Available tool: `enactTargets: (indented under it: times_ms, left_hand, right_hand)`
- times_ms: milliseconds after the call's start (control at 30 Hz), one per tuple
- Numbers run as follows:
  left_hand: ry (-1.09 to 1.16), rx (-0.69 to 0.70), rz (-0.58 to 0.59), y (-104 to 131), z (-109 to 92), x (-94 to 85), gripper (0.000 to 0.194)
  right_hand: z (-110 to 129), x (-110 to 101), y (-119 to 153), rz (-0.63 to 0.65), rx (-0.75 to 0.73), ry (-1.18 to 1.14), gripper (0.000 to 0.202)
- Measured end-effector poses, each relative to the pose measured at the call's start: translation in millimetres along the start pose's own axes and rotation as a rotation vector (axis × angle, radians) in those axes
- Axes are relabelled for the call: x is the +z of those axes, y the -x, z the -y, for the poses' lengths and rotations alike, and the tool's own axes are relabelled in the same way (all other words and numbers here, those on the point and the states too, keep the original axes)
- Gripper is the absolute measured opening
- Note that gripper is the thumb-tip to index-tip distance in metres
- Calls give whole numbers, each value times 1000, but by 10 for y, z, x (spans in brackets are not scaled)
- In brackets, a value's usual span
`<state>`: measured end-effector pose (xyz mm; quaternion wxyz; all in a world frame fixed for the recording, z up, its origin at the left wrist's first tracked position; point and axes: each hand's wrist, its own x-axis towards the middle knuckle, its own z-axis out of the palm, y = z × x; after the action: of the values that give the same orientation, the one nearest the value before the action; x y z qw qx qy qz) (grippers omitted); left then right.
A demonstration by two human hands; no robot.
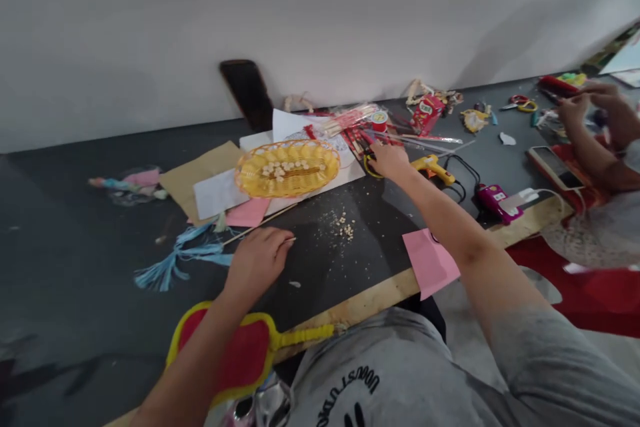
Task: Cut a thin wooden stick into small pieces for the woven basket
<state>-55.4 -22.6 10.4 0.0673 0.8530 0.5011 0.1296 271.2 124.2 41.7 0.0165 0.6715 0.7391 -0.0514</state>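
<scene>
My left hand (pixel 260 259) is closed in a pinch over the dark tabletop, with a thin pale stick tip showing past its fingertips. Farther right, my right hand (pixel 390 160) reaches to scissors with yellow handles (pixel 371 165), its fingers on or around them; the exact hold is partly hidden. Between and beyond the hands sits an oval yellow woven basket (pixel 250 177) holding several small pale pieces. Small pale crumbs (pixel 346 227) lie on the table between my hands. A thin wooden stick (pixel 263 221) rests behind my left hand, by blue tassels (pixel 170 265).
A red fan with yellow edging (pixel 273 330) lies under my left forearm. Pink paper (pixel 429 261) hangs over the front edge. A yellow glue gun (pixel 433 167), cables and a magenta power block (pixel 499 203) lie right. Another person's hands (pixel 575 110) work far right. A phone (pixel 247 93) leans on the wall.
</scene>
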Motion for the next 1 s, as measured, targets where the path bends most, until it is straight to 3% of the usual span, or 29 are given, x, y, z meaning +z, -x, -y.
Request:
enactTargets:
  times_ms: [200,300,467,633,767,1000]
  left_hand:
    - [15,-22,7,-55,-159,-3,24]
    - [19,49,67,-177,-379,51,28]
    - [16,211,165,-342,-654,179,38]
    - [24,198,166,-278,-598,171,32]
    - [47,163,128,-195,-525,141,30]
    - [73,135,49,-144,-488,150,29]
  right_hand:
    - [119,-4,504,-18,-246,-103,29]
    - [278,162,864,39,-511,-217,29]
    - [479,426,1200,13,-613,-132,37]
    - [455,460,1197,15,-672,-196,30]
    - [435,436,1094,-5,-592,-265,28]
    - [593,405,980,72,-497,-268,18]
